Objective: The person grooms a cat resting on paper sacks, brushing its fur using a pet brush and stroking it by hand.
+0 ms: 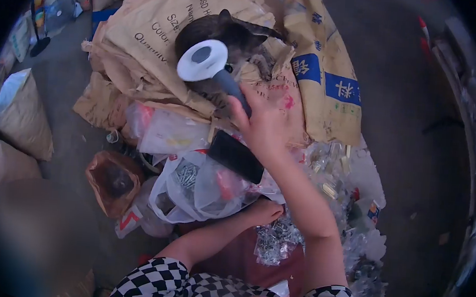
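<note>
Two hands, one cat, one grey-and-white handled tool, one flat black rectangle, one gaping paper bag and one handled plastic bag are showing; two blue panels are marking one tan sack; the bagged screws are defying a count.

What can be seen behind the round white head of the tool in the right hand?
Around the white head, a dark-furred cat shows, lying on brown paper sacks. Whatever is directly behind the head is covered, so I cannot tell whether it touches the fur.
</note>
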Motion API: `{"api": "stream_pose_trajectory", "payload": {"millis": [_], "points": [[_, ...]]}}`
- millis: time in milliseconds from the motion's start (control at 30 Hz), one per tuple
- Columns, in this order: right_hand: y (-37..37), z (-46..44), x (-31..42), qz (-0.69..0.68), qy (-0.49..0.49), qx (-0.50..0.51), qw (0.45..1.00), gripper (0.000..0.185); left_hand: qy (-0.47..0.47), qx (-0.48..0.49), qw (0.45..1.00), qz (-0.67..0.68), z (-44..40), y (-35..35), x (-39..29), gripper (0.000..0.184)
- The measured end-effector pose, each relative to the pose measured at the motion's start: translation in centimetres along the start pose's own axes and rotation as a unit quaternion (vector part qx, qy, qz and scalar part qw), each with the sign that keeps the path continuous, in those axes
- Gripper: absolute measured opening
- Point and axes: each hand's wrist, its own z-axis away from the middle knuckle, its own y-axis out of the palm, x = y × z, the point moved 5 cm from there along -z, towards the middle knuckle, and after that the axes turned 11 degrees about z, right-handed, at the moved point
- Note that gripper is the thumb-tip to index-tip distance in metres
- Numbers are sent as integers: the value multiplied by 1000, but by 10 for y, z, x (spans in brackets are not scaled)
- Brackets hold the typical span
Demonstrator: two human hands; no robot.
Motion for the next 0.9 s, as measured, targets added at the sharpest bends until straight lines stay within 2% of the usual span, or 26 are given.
{"api": "stream_pose_trajectory", "payload": {"millis": [167,233,267,333,467,533,667,733,900], "points": [[-3,7,3,-68,-46,0,997,33,-18,4,1000,-15,0,-2,0,18],[-13,-6,-13,-29,-2,-87,996,34,-15,28,999,1,1,-1,1,17],[-15,-15,-19,-30,-1,-86,996,34,-16,28,999,1,1,-1,2,17],[-18,-35,-45,-77,122,-97,985,34,-2,33,999,-5,0,-2,0,17],[2,-57,-80,-116,177,-90,973,35,-7,19,1000,-1,-1,-4,-2,17],[5,-59,-77,-190,246,-36,950,36,2,13,1000,13,-1,-5,-2,18],[7,-46,-61,-193,237,0,952,37,0,9,1000,4,0,-5,-2,17],[1,-39,-50,-82,157,-64,982,38,0,13,1000,0,0,-3,0,16],[-10,-19,-19,23,96,-26,995,38,-6,24,1000,-5,-2,-1,2,17]]}}
